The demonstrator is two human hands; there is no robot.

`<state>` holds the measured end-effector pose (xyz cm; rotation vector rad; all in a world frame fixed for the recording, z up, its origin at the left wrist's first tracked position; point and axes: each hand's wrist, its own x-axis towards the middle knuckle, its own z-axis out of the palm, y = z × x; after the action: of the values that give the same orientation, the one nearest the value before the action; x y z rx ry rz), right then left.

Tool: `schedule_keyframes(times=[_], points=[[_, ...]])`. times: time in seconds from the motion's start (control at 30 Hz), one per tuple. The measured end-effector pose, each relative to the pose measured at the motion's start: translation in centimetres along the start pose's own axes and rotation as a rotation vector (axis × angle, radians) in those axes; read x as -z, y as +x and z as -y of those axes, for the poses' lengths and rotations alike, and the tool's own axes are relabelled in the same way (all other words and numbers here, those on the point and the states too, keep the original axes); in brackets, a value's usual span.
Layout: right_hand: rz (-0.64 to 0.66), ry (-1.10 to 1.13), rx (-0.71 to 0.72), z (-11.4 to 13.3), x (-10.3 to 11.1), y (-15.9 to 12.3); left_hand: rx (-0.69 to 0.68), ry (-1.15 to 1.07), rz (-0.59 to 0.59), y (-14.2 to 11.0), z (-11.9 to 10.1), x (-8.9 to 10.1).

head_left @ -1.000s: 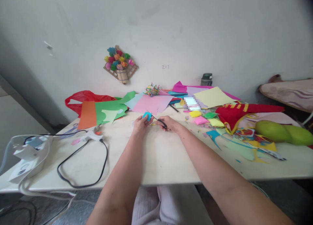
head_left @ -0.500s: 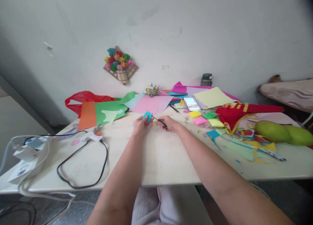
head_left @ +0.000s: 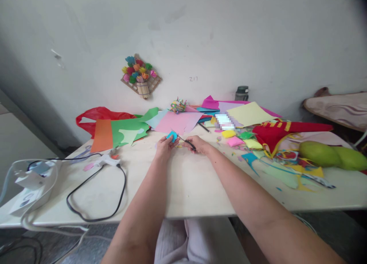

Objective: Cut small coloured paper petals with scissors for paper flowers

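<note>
Over the middle of the table, my left hand (head_left: 164, 146) pinches a small piece of blue paper (head_left: 172, 136). My right hand (head_left: 198, 144) is closed around the dark handles of a pair of scissors (head_left: 190, 144). Their blades point left and reach the right edge of the blue piece; how far apart the blades are is too small to tell. Just beyond both hands lies a pink sheet of paper (head_left: 180, 120), and tiny paper scraps are scattered under and between the hands.
A glue gun (head_left: 109, 159) with a looped black cord lies left, near a white power strip (head_left: 28, 197). Green paper (head_left: 126, 128) and a red plastic bag (head_left: 100, 113) are back left. Clay packets (head_left: 235, 141), red cloth (head_left: 275, 136), paper scraps and green mangoes (head_left: 321, 154) spread right.
Hardly anything differs. The blue paper and my left fingers have shifted very slightly to the left; the scissors stay at its edge.
</note>
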<state>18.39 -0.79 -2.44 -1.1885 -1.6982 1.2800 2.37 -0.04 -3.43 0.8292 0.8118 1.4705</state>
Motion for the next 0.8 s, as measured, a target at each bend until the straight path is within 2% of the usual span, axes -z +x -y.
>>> schedule_keyframes(times=[0.3, 0.8], points=[[0.015, 0.034, 0.035, -0.10, -0.06, 0.04, -0.017, -0.010, 0.009, 0.16, 0.15, 0.23], [0.072, 0.014, -0.026, -0.02, 0.33, -0.31, -0.079, 0.009, -0.031, 0.46, 0.27, 0.49]])
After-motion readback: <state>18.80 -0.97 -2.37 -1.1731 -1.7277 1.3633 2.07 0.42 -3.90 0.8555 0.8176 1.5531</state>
